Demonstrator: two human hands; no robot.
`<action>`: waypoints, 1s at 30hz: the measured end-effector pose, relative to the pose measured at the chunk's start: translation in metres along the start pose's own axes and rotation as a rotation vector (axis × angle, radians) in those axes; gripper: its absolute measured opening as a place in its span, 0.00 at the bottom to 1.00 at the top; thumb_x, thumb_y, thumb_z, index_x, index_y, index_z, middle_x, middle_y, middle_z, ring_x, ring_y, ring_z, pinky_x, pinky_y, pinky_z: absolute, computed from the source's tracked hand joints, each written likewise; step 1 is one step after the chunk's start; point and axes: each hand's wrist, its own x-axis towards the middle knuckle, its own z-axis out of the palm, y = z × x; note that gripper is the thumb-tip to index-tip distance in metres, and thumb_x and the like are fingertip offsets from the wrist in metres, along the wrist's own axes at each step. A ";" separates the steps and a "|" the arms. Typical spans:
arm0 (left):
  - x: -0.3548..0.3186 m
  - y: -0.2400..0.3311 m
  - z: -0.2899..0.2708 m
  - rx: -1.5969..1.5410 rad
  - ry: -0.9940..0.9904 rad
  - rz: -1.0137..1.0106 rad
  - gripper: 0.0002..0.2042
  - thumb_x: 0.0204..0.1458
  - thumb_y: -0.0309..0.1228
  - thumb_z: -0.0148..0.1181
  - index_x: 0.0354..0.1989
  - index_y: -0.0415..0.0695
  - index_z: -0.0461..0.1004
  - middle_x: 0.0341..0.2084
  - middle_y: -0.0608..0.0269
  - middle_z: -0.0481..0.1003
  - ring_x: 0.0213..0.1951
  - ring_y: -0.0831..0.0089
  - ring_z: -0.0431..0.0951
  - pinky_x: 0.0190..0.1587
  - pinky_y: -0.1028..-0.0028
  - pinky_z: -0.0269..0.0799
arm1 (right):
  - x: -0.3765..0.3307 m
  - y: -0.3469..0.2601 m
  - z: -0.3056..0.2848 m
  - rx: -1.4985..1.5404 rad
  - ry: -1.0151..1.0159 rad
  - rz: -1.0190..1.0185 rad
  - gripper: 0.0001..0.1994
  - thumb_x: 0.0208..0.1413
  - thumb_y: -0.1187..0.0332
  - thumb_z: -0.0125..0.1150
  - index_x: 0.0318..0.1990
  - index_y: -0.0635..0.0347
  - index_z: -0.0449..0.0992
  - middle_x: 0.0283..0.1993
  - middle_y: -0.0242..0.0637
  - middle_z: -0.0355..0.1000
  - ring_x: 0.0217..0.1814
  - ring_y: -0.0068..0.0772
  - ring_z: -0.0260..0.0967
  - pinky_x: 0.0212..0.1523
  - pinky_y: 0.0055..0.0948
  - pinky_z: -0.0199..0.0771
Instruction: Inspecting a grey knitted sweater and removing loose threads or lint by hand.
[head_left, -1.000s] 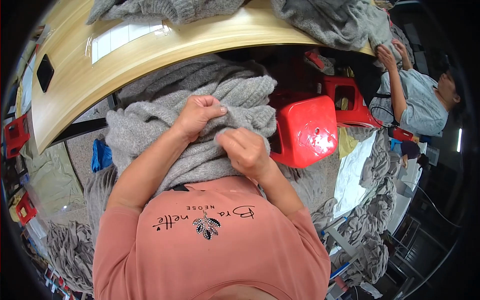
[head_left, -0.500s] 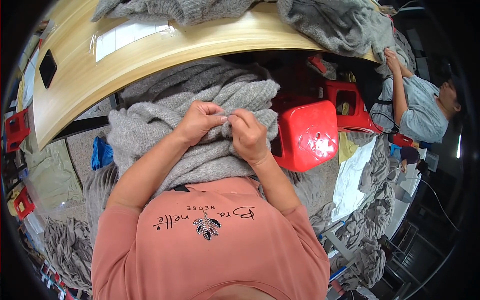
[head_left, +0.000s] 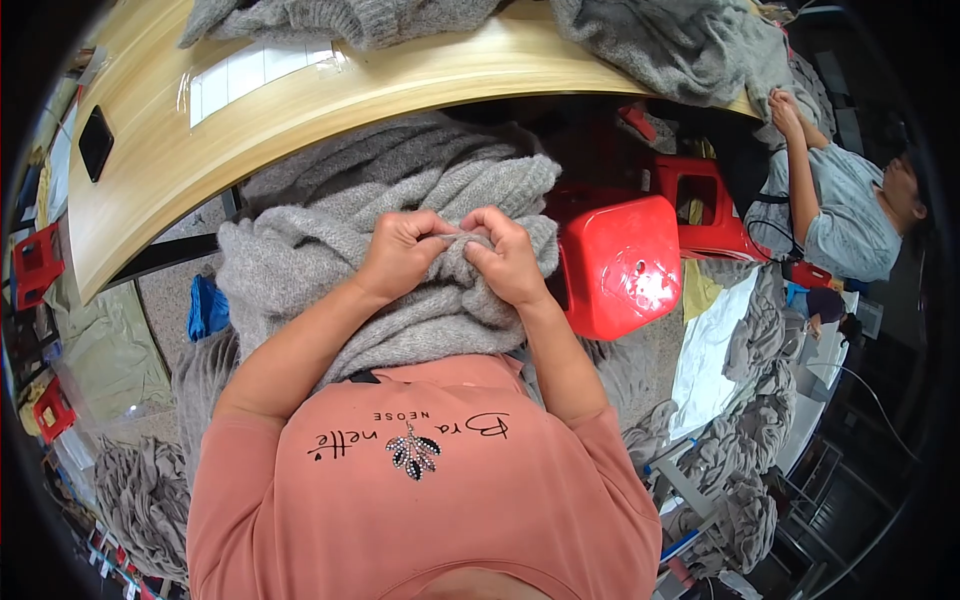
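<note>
At the middle of the frame the left hand (head_left: 400, 252) and right hand (head_left: 505, 258) each keep a tight pinching grip on a fold of the grey knitted garment (head_left: 330, 260) bunched on the lap, seemingly stretching it taut for close inspection, below the wooden bench (head_left: 300, 120).

The fingertips of both hands (head_left: 455, 255) sink into a fold of the grey knit (head_left: 400, 230), so what they pinch cannot be told. The knit's lower part is hidden behind the forearms and shirt (head_left: 420, 500). The bench (head_left: 300, 110) covers its far edge.
</note>
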 end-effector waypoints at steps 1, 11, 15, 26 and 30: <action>-0.001 0.000 0.001 0.039 0.026 0.042 0.04 0.42 0.18 0.57 0.28 0.37 0.76 0.22 0.65 0.75 0.26 0.84 0.70 0.28 0.82 0.66 | 0.001 0.002 -0.001 -0.002 -0.046 -0.011 0.06 0.41 0.80 0.52 0.30 0.66 0.71 0.22 0.30 0.65 0.25 0.17 0.60 0.26 0.20 0.61; -0.004 0.006 0.007 0.249 0.169 0.358 0.05 0.38 0.16 0.56 0.24 0.37 0.75 0.16 0.58 0.70 0.19 0.75 0.69 0.23 0.78 0.63 | -0.013 -0.002 0.007 -0.044 0.052 0.095 0.04 0.43 0.79 0.51 0.28 0.67 0.71 0.18 0.32 0.64 0.21 0.18 0.59 0.23 0.22 0.60; -0.004 0.005 0.012 0.240 0.245 0.339 0.04 0.38 0.15 0.55 0.24 0.36 0.74 0.16 0.57 0.70 0.18 0.71 0.69 0.22 0.76 0.64 | -0.015 -0.006 0.021 -0.248 0.202 -0.016 0.02 0.43 0.79 0.50 0.26 0.67 0.69 0.17 0.38 0.62 0.18 0.20 0.58 0.21 0.23 0.60; 0.003 0.021 0.001 0.570 0.240 0.450 0.01 0.40 0.22 0.55 0.23 0.41 0.71 0.19 0.56 0.72 0.21 0.59 0.72 0.21 0.66 0.67 | -0.010 -0.015 0.009 -0.348 0.370 -0.272 0.05 0.45 0.80 0.48 0.29 0.64 0.70 0.19 0.38 0.65 0.17 0.26 0.63 0.21 0.24 0.63; 0.007 0.038 -0.035 0.575 -0.053 0.367 0.01 0.40 0.23 0.57 0.23 0.41 0.73 0.18 0.57 0.72 0.22 0.61 0.73 0.24 0.69 0.66 | -0.037 -0.022 -0.027 -0.143 0.395 -0.102 0.05 0.48 0.80 0.47 0.31 0.66 0.70 0.22 0.29 0.66 0.23 0.15 0.60 0.24 0.17 0.61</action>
